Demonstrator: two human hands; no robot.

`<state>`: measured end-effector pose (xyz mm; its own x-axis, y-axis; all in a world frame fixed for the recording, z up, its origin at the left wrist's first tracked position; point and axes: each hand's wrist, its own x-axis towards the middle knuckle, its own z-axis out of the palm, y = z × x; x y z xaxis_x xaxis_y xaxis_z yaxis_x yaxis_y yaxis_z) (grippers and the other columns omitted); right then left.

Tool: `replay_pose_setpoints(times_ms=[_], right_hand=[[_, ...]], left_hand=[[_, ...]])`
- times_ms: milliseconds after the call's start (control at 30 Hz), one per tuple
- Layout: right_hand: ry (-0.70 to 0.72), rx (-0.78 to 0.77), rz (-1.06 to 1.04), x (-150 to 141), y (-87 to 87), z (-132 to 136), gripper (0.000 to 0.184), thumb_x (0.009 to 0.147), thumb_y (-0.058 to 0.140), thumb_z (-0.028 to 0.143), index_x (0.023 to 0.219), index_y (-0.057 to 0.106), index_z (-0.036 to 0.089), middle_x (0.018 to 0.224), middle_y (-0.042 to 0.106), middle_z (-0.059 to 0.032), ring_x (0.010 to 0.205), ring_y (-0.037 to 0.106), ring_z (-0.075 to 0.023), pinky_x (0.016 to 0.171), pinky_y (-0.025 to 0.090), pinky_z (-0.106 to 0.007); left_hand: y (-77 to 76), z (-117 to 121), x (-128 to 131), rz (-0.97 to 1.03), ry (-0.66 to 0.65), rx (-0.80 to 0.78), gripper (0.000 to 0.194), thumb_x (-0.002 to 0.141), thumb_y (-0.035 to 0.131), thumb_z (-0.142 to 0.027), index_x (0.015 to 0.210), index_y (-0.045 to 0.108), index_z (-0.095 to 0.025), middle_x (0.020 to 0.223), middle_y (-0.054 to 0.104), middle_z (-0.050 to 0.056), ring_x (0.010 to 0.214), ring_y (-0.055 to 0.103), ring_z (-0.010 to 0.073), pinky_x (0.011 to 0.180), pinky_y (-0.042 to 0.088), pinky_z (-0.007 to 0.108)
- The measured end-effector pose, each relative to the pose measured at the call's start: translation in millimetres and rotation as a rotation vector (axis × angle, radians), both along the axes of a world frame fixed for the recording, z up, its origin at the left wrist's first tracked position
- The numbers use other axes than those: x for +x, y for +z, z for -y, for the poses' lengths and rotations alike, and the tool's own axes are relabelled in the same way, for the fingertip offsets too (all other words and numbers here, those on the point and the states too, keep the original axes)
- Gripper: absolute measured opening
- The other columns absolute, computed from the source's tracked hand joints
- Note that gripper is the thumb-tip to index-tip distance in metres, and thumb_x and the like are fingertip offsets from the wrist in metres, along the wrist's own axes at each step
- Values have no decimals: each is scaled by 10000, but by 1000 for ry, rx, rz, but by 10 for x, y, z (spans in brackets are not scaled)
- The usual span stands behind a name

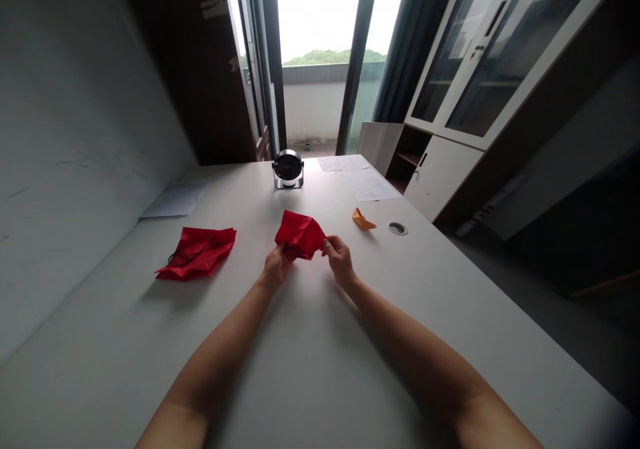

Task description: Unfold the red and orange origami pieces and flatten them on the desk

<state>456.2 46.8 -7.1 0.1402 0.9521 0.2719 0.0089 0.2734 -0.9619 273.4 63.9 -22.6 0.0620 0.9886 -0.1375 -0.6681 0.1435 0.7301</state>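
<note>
Both hands hold a creased sheet of red paper [300, 232], partly folded, just above the white table [305, 356]. My left hand [276, 266] is closed on its lower left corner, with the fingertips partly hidden behind the paper. At the right corner, my right hand [340, 259] pinches the edge between thumb and fingers. Farther left lies a second piece of crumpled red paper [205, 252], with a thin dark cord [193, 257] across it. A small folded orange paper boat [363, 220] rests to the right, beyond my right hand.
A round black-and-silver device on a stand [289, 168] is at the table's far side. White papers [367, 184] lie at the back right, and another sheet [175, 199] by the left wall. A round cable hole [397, 228] is near the right edge. Cabinets [445, 176] stand beyond.
</note>
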Motion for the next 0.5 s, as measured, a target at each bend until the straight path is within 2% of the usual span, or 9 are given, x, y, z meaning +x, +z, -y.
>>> replay_pose_setpoints(times_ms=[133, 267, 400, 500], right_hand=[[-1, -114, -211, 62, -82, -99, 282, 840, 566, 476, 833, 517, 198, 789, 585, -24, 703, 575, -155, 634, 536, -301], [10, -175, -316, 85, -89, -123, 302, 822, 599, 478, 834, 484, 200, 767, 578, -15, 662, 583, -144, 608, 547, -299], [41, -194, -311, 37, -36, -80, 330, 799, 630, 481, 901, 491, 200, 799, 609, -16, 653, 601, -146, 574, 544, -293], [143, -191, -228, -29, -31, -35, 360, 773, 653, 463, 977, 540, 188, 879, 650, -41, 705, 624, -165, 590, 545, -295]], left_hand=[[-4, -24, -47, 44, -7, -47, 210, 916, 558, -353, 997, 608, -165, 986, 701, 87, 849, 676, 204, 853, 531, 410], [12, -5, -59, 34, -29, -29, 249, 917, 565, -400, 1024, 607, -179, 1007, 699, 83, 878, 679, 213, 879, 524, 434], [14, 31, -29, -18, -3, 65, 346, 877, 611, -513, 1045, 617, -211, 1066, 690, 78, 1015, 641, 216, 896, 506, 385], [21, 45, 9, -46, 23, 83, 381, 842, 648, -540, 1057, 612, -227, 1156, 664, 84, 1111, 600, 224, 897, 497, 355]])
